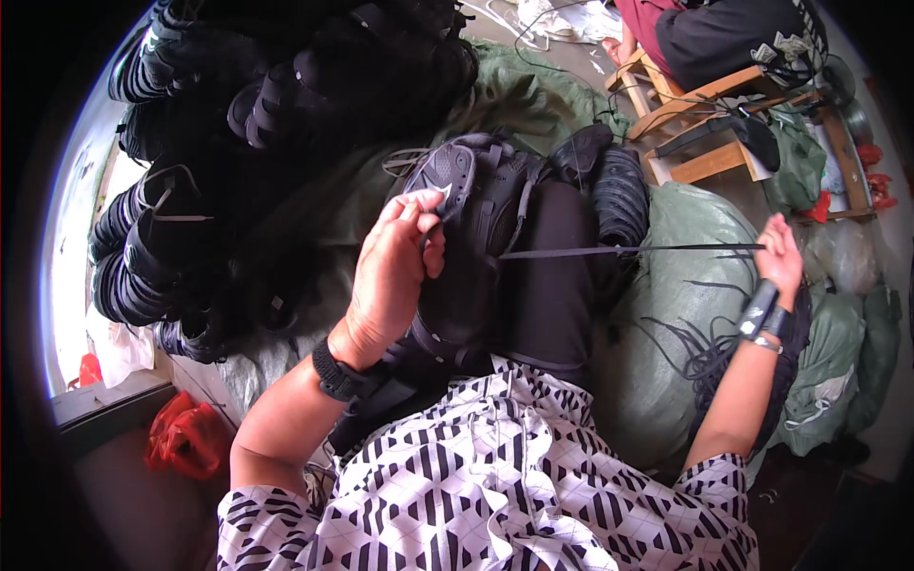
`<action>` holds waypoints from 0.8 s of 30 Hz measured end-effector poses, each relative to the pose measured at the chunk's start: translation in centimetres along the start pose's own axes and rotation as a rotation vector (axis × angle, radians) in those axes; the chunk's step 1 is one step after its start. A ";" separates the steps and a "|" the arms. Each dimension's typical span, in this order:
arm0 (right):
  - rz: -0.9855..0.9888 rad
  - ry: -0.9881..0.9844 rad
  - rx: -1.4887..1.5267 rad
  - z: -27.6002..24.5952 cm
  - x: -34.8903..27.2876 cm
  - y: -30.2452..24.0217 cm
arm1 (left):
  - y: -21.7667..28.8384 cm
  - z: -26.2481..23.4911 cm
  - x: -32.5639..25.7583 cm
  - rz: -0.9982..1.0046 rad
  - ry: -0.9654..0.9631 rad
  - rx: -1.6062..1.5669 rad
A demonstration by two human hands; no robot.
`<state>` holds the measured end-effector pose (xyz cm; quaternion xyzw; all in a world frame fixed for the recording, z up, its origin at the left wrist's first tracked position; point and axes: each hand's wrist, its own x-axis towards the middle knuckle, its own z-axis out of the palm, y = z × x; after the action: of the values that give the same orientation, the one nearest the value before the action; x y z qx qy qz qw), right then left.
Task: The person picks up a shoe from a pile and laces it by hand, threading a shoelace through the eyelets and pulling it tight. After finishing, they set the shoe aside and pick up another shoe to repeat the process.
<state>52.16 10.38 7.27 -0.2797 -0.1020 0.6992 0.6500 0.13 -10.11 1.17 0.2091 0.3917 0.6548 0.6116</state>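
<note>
My right hand (781,255) is out to the right, its fingers closed on one end of a black shoelace (647,248). The lace runs taut to the left across my lap, toward a black shoe upper (505,181) resting on my thighs. Close by that upper, my left hand (392,257) is raised with fingers and thumb pinched together. Something dark shows between them, and a small pale bit by the fingertip, but I cannot make out what it grips. A bundle of loose black laces (712,366) lies beside my right forearm.
Stacks of black shoe uppers (143,257) pile up on the left. More nested uppers (621,200) lie right of my knees, next to a green woven sack (666,314). Beyond are a wooden stool (709,162) and a seated person (733,43). A red plastic bag (186,433) sits lower left.
</note>
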 end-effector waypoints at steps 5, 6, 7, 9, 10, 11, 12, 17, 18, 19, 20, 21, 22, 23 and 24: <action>0.037 -0.314 -0.688 8.6 -5.7 20.3 | 0.5 -1.5 -1.0 0.039 -0.011 0.355; 0.109 -0.440 -0.767 9.4 -6.7 23.3 | 0.8 -1.6 -1.3 0.079 0.000 0.425; 0.196 -0.524 -0.876 10.3 -7.8 26.0 | 0.6 -2.0 -1.7 0.075 0.012 0.431; 0.350 -0.722 -1.052 11.7 -10.5 30.1 | 0.1 -2.5 -2.1 0.221 0.015 0.426; 0.456 -0.817 -1.204 11.7 -11.3 31.1 | 0.3 -2.2 -2.0 0.178 0.061 0.439; 0.515 -0.950 -1.341 11.2 -11.8 31.8 | 0.4 -2.5 -1.8 0.176 0.065 0.437; 0.590 -1.215 -1.525 11.3 -12.1 31.7 | 0.9 -2.9 -2.2 0.068 0.051 0.508; 0.927 -1.031 -1.516 14.1 -11.6 30.7 | 0.8 -4.3 -2.5 0.243 0.012 1.077; 0.803 -0.958 -1.440 14.2 -10.7 30.5 | 0.5 -3.7 -2.3 0.442 0.031 1.027; 0.680 -0.885 -1.363 14.3 -9.9 30.5 | 0.3 -3.2 -2.1 0.440 0.029 1.025; 0.531 -0.808 -1.322 14.5 -9.6 30.8 | 0.3 -2.8 -1.9 0.556 0.007 1.117; 0.387 -0.729 -1.277 14.6 -9.5 31.2 | 0.2 -2.6 -1.8 0.670 -0.015 1.207; 0.436 -0.644 -1.138 14.5 -8.9 31.5 | 0.0 -2.6 -1.7 0.616 -0.024 1.189; 0.438 -0.643 -1.138 14.5 -8.8 31.9 | 0.0 -2.7 -1.8 0.614 -0.023 1.189; 0.396 -0.595 -1.146 14.5 -8.7 32.5 | -0.1 -2.8 -1.8 0.523 -0.025 1.188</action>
<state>16.86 0.81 4.95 -0.3891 -0.5782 0.6879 0.2026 -1.65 -12.56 -0.24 0.6078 0.6163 0.4514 0.2167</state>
